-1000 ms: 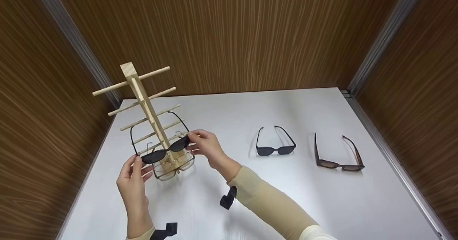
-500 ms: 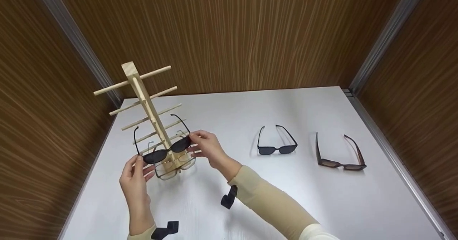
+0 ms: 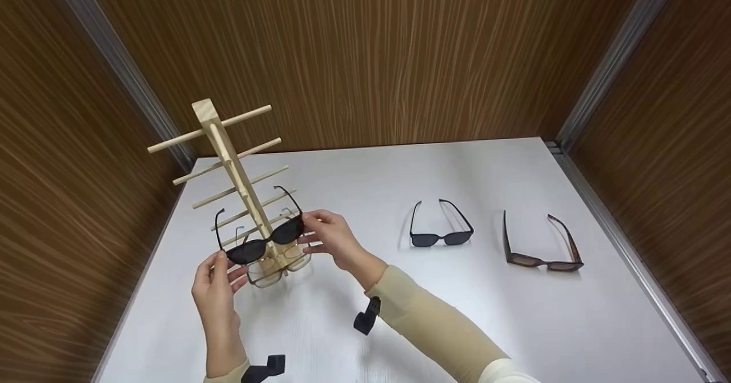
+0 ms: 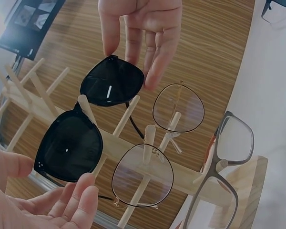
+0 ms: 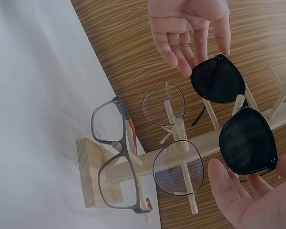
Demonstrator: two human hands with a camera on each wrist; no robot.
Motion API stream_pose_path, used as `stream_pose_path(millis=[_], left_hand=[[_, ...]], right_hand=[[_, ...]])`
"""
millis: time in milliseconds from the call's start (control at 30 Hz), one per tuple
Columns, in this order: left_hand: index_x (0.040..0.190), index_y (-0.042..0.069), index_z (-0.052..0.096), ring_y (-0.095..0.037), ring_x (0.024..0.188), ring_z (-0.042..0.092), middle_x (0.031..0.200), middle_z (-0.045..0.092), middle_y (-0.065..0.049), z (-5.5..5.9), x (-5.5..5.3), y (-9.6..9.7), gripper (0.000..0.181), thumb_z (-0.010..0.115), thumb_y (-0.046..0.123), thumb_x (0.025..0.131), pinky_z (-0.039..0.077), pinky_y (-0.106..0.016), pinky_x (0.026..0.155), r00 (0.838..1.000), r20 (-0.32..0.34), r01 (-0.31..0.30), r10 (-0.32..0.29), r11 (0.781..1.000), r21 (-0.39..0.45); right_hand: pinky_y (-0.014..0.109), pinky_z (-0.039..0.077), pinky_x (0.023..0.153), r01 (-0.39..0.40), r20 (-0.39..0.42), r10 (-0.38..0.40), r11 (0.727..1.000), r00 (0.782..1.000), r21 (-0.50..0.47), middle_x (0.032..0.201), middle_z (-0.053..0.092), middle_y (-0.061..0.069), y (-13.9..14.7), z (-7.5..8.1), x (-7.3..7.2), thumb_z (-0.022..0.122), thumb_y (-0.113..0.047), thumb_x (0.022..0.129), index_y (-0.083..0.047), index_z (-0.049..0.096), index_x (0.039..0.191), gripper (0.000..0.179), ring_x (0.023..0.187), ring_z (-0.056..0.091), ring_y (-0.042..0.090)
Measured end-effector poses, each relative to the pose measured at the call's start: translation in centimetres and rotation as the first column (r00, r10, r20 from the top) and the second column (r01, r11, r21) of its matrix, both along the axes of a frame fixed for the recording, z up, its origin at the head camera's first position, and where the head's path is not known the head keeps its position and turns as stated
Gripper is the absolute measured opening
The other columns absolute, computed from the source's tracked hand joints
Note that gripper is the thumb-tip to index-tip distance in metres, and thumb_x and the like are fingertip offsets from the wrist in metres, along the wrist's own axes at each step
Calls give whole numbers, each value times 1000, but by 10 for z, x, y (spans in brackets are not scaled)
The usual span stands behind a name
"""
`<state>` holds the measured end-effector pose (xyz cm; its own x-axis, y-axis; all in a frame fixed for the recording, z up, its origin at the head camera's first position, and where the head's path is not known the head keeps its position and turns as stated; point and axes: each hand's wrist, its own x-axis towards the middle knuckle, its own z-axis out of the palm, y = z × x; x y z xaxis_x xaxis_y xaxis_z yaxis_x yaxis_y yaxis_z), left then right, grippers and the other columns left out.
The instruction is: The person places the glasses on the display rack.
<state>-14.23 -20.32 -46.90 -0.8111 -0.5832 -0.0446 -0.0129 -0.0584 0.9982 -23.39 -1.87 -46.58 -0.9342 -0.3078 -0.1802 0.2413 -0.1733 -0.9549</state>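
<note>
Both hands hold a pair of black sunglasses [image 3: 247, 252] by the outer ends of its front, in front of the wooden eyewear rack [image 3: 228, 160]. My left hand [image 3: 214, 289] pinches one end and my right hand [image 3: 336, 238] the other. In the left wrist view, a peg tip [image 4: 84, 106] shows right at the bridge, between the dark lenses. The temples stretch back on either side of the rack's post. Below the sunglasses, thin wire-rimmed glasses [image 5: 178, 140] and grey-framed glasses [image 5: 101, 177] hang on lower pegs.
On the white table [image 3: 457, 314], black sunglasses [image 3: 441, 239] lie right of the rack with temples unfolded. Brown sunglasses [image 3: 543, 263] lie farther right. Bare upper crossbars [image 3: 245, 116] stick out from the rack. Wood-grain panels [image 3: 400, 57] enclose the back and sides.
The held sunglasses have tilted, and their temple tips have come down in the head view. Both hands have shifted only slightly, keeping their grip.
</note>
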Motion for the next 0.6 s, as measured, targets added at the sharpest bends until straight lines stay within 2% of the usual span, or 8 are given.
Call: stream_pose_path(millis=[200, 300, 433, 600], left_hand=[[120, -1, 51, -15, 73, 66, 97, 58, -13, -4, 1, 1, 41, 50, 33, 96, 55, -24, 63, 1000, -7, 3, -3, 1000, 1], [121, -2, 51, -15, 74, 66, 98, 58, -15, -6, 2, 2, 43, 50, 33, 96, 55, -24, 64, 1000, -9, 0, 0, 1000, -7], [122, -2, 50, -16, 76, 66, 102, 58, -18, -9, 4, 3, 44, 49, 33, 96, 55, -25, 65, 1000, 8, -4, 5, 1000, -24], [123, -3, 49, -16, 77, 66, 99, 61, -15, -11, 7, 5, 44, 49, 32, 96, 55, -26, 65, 1000, 24, -5, 6, 1000, -26]], right_hand=[[39, 56, 68, -11, 4, 11, 999, 1000, -34, 101, 62, 21, 5, -2, 1, 56, -24, 94, -4, 60, 105, 24, 93, 63, 37], [38, 56, 67, -4, 2, 5, 999, 1000, -36, 100, 61, 21, 8, -3, 3, 56, -24, 94, -4, 60, 105, 24, 91, 64, 36], [37, 56, 67, 3, 3, -3, 999, 1000, -35, 99, 62, 18, 12, -6, 5, 55, -23, 95, -2, 60, 109, 27, 83, 66, 27], [37, 56, 68, 1, -5, -1, 999, 1000, -36, 103, 62, 20, 20, -10, 8, 54, -23, 95, -2, 60, 111, 27, 86, 66, 28]])
